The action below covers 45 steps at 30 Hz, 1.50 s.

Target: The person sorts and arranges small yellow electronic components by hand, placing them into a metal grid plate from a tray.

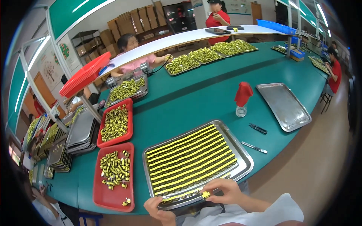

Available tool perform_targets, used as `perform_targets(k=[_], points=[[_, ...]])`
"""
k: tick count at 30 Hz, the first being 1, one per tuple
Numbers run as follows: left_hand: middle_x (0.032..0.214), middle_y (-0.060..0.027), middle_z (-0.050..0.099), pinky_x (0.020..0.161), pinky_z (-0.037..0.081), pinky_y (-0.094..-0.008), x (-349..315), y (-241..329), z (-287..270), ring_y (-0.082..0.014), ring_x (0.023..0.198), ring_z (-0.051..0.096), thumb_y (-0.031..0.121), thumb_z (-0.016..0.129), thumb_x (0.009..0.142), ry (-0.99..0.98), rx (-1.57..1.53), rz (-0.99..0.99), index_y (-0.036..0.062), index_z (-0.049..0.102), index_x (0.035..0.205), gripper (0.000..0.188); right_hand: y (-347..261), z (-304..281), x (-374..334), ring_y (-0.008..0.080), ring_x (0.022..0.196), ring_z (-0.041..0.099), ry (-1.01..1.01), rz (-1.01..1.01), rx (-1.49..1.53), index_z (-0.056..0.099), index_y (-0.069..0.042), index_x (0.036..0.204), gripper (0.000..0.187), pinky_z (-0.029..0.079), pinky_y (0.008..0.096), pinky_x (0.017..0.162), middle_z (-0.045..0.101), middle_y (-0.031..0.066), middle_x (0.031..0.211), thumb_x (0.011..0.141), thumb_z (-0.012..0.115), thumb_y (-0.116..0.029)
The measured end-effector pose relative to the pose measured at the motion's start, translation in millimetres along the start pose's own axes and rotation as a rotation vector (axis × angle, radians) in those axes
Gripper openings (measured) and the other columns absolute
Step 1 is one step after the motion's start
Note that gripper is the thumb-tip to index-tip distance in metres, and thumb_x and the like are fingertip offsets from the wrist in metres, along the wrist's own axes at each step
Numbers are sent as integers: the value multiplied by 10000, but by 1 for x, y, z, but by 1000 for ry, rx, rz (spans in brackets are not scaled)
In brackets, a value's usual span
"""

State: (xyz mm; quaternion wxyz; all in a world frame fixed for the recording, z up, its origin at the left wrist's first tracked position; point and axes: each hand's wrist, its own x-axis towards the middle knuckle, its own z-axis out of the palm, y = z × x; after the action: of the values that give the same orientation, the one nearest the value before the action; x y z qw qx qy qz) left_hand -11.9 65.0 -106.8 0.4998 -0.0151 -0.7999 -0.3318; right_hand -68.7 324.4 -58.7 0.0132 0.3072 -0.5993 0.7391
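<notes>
A metal tray [247, 162] lies in front of me, filled with neat rows of small yellow-and-dark parts [190, 158], apparently little wound coils or transformers. My right hand [224, 191] pinches one small yellow part [205, 194] between thumb and fingertips, over the tray's near edge. At the near left corner of the tray, my left hand [160, 211] has its fingers bent, the tips against the rim by the end of the nearest row. Whether anything sits between those fingers is hidden. Loose parts of the same kind fill a red plastic tray [98, 188] on the left.
Another red tray [130, 132] and stacked metal trays [81, 132] stand left. To the right are a jar [241, 110] under a red cloth [244, 94], snips [258, 129], a utility knife [254, 147] and a bare metal tray [284, 107]. A white shelf [181, 43] spans the green table; several people are around.
</notes>
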Motion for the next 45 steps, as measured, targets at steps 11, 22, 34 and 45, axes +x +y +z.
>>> perform_targets(k=[11,22,34,45], points=[[934,-137,629,876,487,-430,3,9,8,-305,900,613,505,208,1176,80,58,-55,24,635,948,683,-9,3,-11,195,997,745,69,-21,-28,793,-40,1208,384,627,295,804,761,105,1136,839,888,8],[977,-106,730,958,454,-460,3,5,5,-313,920,646,386,325,1169,-58,65,-19,64,699,1001,521,-31,-71,-12,181,888,661,356,-104,-515,753,17,1068,256,521,310,782,734,102,991,868,863,-100],[1019,-144,680,927,509,-434,5,-1,7,-315,980,647,487,223,1184,-13,68,-93,-6,696,1016,703,-62,-94,16,177,956,679,286,208,-447,756,58,1197,283,551,285,846,739,112,1088,958,803,-86],[976,-132,703,935,495,-444,3,-3,-7,-320,973,659,483,262,1178,0,94,-3,32,708,997,659,-59,-90,18,150,796,522,50,267,-861,709,-16,1129,172,411,306,688,540,44,896,964,670,-42]])
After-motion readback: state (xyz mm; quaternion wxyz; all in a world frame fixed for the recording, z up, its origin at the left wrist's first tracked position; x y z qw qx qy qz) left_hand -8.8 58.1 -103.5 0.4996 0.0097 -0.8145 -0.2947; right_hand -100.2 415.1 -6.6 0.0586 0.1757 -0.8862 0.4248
